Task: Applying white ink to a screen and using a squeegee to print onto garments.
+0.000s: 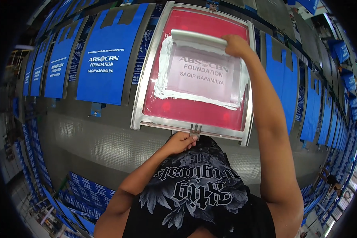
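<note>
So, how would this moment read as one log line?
Left hand: on metal clip, frame's near edge; right hand: gripping silver squeegee, right end; red screen: white paste smeared; blue bags: both sides

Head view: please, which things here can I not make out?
In the head view:
Right end of the silver bar: covered by the right hand.
Lower part of metal bracket: behind the left hand.
Surface beneath the framed screen: covered by it.
Dark shape, lower right: too small, blurred.

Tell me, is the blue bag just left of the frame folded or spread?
Spread: beside the frame, the blue bag lies flat on a grey board, its printed front and both sides showing.
</note>
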Action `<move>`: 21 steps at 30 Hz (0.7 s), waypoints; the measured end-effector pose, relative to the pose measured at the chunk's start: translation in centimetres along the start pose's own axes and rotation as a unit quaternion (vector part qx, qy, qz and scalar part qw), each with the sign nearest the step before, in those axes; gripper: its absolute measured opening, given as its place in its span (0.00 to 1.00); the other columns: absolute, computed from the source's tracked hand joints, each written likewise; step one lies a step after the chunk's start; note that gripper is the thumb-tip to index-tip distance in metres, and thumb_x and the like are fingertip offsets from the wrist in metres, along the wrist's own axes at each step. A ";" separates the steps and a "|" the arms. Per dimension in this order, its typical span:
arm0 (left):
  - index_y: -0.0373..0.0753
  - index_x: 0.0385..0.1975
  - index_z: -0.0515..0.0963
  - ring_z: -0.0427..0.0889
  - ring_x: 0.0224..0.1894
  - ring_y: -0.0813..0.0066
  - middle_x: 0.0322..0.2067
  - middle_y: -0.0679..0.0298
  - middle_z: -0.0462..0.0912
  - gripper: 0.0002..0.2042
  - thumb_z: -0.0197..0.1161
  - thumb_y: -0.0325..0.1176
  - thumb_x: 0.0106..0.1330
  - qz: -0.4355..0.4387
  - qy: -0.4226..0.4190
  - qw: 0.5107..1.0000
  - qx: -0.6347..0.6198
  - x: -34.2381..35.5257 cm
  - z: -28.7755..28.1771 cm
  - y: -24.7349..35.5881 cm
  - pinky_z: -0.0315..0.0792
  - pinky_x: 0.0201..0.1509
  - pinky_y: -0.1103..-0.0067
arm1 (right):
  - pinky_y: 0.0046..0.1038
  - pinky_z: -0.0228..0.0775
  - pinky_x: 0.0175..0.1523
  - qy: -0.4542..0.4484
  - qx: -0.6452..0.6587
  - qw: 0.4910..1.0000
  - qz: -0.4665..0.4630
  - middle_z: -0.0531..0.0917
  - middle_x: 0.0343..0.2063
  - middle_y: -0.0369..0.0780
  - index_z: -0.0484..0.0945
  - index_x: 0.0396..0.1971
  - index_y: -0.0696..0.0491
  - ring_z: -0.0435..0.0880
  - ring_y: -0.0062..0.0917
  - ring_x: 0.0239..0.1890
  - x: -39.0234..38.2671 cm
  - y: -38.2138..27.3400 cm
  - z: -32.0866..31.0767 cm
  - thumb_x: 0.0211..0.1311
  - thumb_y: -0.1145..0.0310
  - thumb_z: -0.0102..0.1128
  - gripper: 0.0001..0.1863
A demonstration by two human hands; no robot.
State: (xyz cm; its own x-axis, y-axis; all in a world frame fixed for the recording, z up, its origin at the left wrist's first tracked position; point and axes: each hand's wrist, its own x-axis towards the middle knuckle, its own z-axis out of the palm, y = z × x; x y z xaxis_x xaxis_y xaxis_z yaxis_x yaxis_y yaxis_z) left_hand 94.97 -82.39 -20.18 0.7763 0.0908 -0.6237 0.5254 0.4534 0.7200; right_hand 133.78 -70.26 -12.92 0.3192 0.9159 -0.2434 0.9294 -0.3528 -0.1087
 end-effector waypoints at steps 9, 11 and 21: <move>0.36 0.21 0.77 0.68 0.15 0.84 0.14 0.70 0.72 0.22 0.52 0.49 0.67 0.014 0.026 1.000 -0.002 0.8 0.2 -0.8 0.63 0.20 0.86 | 0.37 0.61 0.43 0.102 0.064 0.992 -0.043 0.78 0.29 0.39 0.74 0.33 0.52 0.75 0.33 0.36 -24.0 -11.9 6.5 0.36 0.79 0.55 0.17; 0.36 0.19 0.77 0.69 0.15 0.82 0.12 0.69 0.71 0.23 0.53 0.50 0.66 -0.013 0.079 0.990 0.116 1.8 0.1 -1.6 0.63 0.19 0.85 | 0.38 0.61 0.45 0.102 0.065 0.991 -0.052 0.78 0.30 0.39 0.74 0.33 0.52 0.76 0.33 0.38 -23.3 -10.6 6.7 0.39 0.76 0.58 0.15; 0.35 0.23 0.79 0.76 0.19 0.74 0.18 0.62 0.78 0.24 0.54 0.53 0.63 -0.083 0.178 0.963 0.182 0.5 0.6 0.5 0.70 0.25 0.76 | 0.30 0.67 0.48 0.053 0.372 0.926 -0.032 0.83 0.30 0.41 0.80 0.38 0.56 0.80 0.27 0.37 -20.0 4.7 7.4 0.40 0.67 0.69 0.20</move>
State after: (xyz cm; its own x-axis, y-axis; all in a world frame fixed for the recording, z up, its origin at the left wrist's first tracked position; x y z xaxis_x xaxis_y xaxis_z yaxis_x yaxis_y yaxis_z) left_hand 95.80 -82.62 -19.90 0.5360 0.3716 -0.7581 0.7700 0.1531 0.6194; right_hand 130.38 -91.64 -15.73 0.3205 0.9395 -0.1209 0.5741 -0.2942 -0.7641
